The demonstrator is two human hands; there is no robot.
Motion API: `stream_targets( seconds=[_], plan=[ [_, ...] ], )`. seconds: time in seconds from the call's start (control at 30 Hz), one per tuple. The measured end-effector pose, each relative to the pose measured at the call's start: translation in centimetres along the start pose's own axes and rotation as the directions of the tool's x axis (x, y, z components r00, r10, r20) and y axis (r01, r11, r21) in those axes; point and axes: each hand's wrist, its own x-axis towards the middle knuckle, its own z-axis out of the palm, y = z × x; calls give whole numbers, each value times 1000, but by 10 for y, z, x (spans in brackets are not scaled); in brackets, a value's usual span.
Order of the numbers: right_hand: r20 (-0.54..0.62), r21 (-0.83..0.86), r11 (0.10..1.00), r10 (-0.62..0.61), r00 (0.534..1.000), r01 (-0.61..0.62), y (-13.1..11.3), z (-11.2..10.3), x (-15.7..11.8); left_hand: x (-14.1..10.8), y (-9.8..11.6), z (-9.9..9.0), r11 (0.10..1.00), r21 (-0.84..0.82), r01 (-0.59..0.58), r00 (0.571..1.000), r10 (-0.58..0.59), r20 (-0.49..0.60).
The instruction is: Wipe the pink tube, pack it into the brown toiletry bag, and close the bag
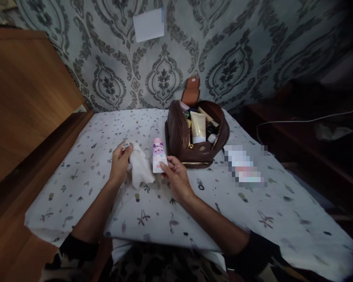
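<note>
My left hand (120,161) is closed on a crumpled white cloth (140,166), which hangs down toward the bed-like surface. A small translucent piece shows at its fingertips. Between the thumb and fingers of my right hand (178,176) is a small pink and white tube (159,154) with a cartoon print, its pink cap pointing away from me. Just beyond that hand stands an open brown leather bag (176,135), filled with items. A cream tube (198,125) with a white cap leans upside down at its opening.
A patterned white sheet (147,219) covers the surface. Right of the bag lies a blurred, pixelated flat item (245,166). A wooden panel (29,98) rises at the left, and dark furniture with a white cable (312,120) is at the right. Patterned wallpaper stands behind.
</note>
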Motion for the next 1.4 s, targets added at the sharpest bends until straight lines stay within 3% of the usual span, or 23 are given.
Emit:
stream_targets(
  seconds=[0.17,0.3,0.4,0.63,0.8,0.97,1.07,1.2,1.3,1.4],
  plan=[
    [31,-16,1000,-26,999,27,0,1,-1,-4,0,10,982,-167,86,996,-87,2],
    [39,-36,998,-44,998,45,1,1,-1,-17,0,20,967,-222,122,977,-78,197],
    [33,-43,998,-46,998,47,1,0,-1,-27,-3,26,963,-183,199,934,-130,332],
    [54,-80,993,-79,995,84,3,0,-2,-35,-15,28,986,5,170,894,-156,420],
    [104,-151,982,-97,990,112,6,-1,-3,-40,-15,30,990,125,65,936,-104,337],
    [179,-174,983,-23,984,55,5,3,-10,-32,-14,29,995,8,103,983,-103,153],
    [240,-74,991,125,963,-111,4,5,-12,-25,-10,29,976,-173,130,991,-123,55],
    [361,106,891,380,852,-442,5,7,-10,-24,0,29,921,-294,255,964,-218,152],
    [411,140,835,440,798,-533,7,8,-11,-30,5,26,938,-218,271,956,-234,179],
    [388,97,862,427,817,-497,8,9,-14,-34,4,22,966,-31,256,962,-252,102]
  ],
)
